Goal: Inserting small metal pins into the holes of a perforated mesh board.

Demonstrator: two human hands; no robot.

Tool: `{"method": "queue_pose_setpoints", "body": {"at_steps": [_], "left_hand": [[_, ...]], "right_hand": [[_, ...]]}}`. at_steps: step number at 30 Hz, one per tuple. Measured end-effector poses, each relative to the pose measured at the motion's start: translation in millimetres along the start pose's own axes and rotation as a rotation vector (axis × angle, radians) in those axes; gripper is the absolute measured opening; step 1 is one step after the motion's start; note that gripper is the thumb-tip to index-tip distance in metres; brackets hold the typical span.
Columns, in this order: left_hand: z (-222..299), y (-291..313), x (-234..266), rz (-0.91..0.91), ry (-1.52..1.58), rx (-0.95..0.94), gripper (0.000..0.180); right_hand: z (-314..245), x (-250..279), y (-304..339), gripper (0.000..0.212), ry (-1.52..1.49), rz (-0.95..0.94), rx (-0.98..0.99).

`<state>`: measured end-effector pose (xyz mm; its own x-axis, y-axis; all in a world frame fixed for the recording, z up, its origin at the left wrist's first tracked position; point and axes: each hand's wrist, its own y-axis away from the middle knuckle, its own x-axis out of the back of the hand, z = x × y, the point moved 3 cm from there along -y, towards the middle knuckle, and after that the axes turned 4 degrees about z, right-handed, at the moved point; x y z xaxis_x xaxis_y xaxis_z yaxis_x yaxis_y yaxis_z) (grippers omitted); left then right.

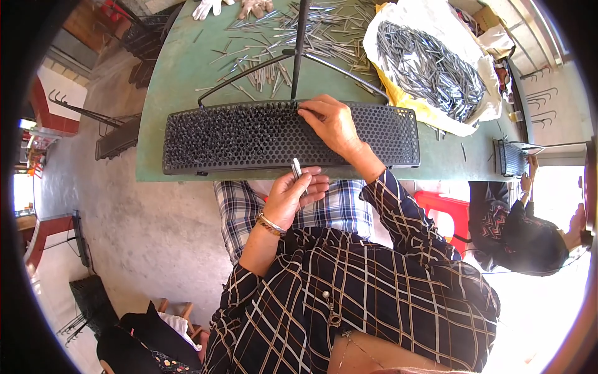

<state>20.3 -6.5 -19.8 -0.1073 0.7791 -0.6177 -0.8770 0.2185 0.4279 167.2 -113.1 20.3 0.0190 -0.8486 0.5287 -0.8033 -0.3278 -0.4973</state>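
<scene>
In front of me on the green table lies a long black perforated rack [367,134] with rows of round holes. Many small dark pieces [224,134] stand packed in its left part, while the holes on the right are bare. My right hand [336,128] reaches over the rack's middle, thumb and fingers pinched at its far edge; whatever is between the fingertips is too small to make out. Just below the near edge, my left hand [293,193] grips a few slim silvery metal pieces [297,167], with the outer fingers loosely curled.
A metal frame [300,47] rises behind the rack. Loose slim metal pieces [324,31] litter the far table [162,75]. A white sack [430,62] full of them lies at right. Gloves [255,7] rest at the back. Another person [517,218] works at right beside a red stool [442,209].
</scene>
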Motion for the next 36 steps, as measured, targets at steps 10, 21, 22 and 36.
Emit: {"method": "queue_pose_setpoints", "body": {"at_steps": [10,21,22,36], "left_hand": [[2.7,0.0,-1.5,-0.027,0.033,-0.004,0.038],[16.8,1.0,-9.3,-0.1,-0.006,-0.043,0.036],[16.4,1.1,-8.6,-0.101,-0.007,-0.044,0.036],[22.1,-7.1,5.4,0.122,-0.266,-0.24,0.023]], "right_hand": [[-18.7,12.2,-1.2,0.017,-0.001,0.018,-0.031],[-28.9,10.1,22.4,0.023,-0.534,-0.609,-0.509],[-29.7,10.7,20.4,0.021,-0.571,-0.558,-0.518],[-30.9,9.1,10.4,0.019,-0.481,-0.496,-0.507]]}}
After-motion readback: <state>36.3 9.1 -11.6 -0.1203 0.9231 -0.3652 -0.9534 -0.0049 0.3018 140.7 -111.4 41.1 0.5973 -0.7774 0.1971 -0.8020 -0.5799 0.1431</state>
